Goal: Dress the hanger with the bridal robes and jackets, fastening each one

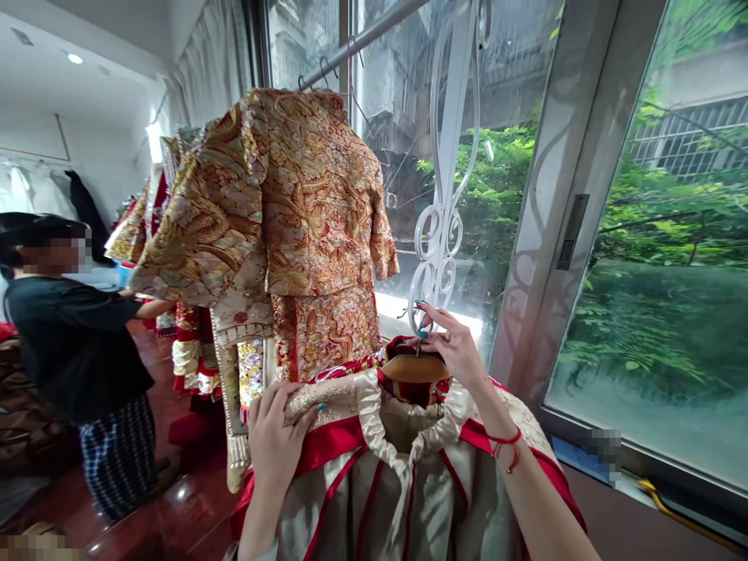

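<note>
In front of me a red and cream garment with a gathered satin collar hangs on a wooden hanger. My right hand, with a red cord on its wrist, pinches the metal hook of that hanger just above the wood. On the other side my left hand grips the garment's sparkly shoulder, fingers over the top and thumb in front. Behind it a gold brocade jacket hangs from the rail, with a matching brocade skirt below.
A metal rail slants overhead with several hooks on it. White scrollwork bars stand before the window at the right. A person in a dark top stands at the left beside more hanging red and gold garments. The tiled floor is glossy red.
</note>
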`<state>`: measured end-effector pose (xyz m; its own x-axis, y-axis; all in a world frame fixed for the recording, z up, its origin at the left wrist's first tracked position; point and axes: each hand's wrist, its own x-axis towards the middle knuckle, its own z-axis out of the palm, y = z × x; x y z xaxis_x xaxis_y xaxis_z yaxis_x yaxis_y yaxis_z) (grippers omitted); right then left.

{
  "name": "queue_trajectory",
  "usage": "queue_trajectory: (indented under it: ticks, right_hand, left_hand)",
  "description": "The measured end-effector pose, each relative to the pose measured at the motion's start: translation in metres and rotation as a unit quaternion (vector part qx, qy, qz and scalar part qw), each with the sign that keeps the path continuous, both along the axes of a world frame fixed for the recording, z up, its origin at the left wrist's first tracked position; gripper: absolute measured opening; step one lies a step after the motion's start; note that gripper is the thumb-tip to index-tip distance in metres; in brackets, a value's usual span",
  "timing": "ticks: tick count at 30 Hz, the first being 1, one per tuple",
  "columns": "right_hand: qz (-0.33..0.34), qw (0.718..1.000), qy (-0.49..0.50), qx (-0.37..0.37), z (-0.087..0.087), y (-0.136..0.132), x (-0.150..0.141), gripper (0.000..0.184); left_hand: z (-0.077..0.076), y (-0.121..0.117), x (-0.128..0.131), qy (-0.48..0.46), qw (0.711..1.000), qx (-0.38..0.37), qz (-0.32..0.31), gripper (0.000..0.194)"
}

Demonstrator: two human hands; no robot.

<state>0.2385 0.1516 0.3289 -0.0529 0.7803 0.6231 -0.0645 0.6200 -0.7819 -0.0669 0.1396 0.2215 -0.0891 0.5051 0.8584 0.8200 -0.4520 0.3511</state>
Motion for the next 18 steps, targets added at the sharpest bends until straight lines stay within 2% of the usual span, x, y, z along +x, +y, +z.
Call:
queue_trajectory:
  ticks: [4,6,8,11,13,14,15,16,18]
  right_hand:
    - [-0.015,0.999,-0.026,0.019,-0.004,0.008,-0.004,0.047]
    - [-0.03,0.997,-0.059,0.025,-0.007,0.004,0.0,0.05]
    - [-0.067,0.992,-0.098,0.037,-0.014,-0.01,0.013,0.057]
    - [-0.178,0.965,-0.187,0.056,-0.037,-0.045,0.054,0.059]
    - [-0.251,0.918,-0.303,0.049,-0.057,-0.067,0.085,0.052]
    - [-0.273,0.894,-0.352,0.04,-0.067,-0.074,0.099,0.05]
    - [-0.286,0.877,-0.385,0.036,-0.076,-0.078,0.111,0.045]
    - [-0.292,0.869,-0.397,0.037,-0.083,-0.079,0.121,0.039]
    - [-0.299,0.875,-0.376,0.054,-0.093,-0.074,0.131,0.03]
  left_hand:
    - [-0.024,0.017,0.002,-0.044,0.999,-0.014,-0.011,0.04]
    - [-0.029,0.024,0.003,-0.066,0.997,-0.032,-0.006,0.04]
    - [-0.026,0.022,0.006,-0.066,0.997,-0.032,0.001,0.041]
    - [-0.018,-0.007,0.026,-0.091,0.992,0.034,0.078,0.042]
    - [-0.02,-0.039,0.052,-0.124,0.983,0.081,0.112,0.039]
    - [-0.023,-0.056,0.069,-0.131,0.983,0.089,0.092,0.036]
    - [-0.029,-0.07,0.086,-0.138,0.988,0.059,0.045,0.035]
    - [-0.035,-0.082,0.104,-0.143,0.99,0.004,0.001,0.038]
    - [-0.047,-0.093,0.135,-0.16,0.981,-0.097,-0.055,0.05]
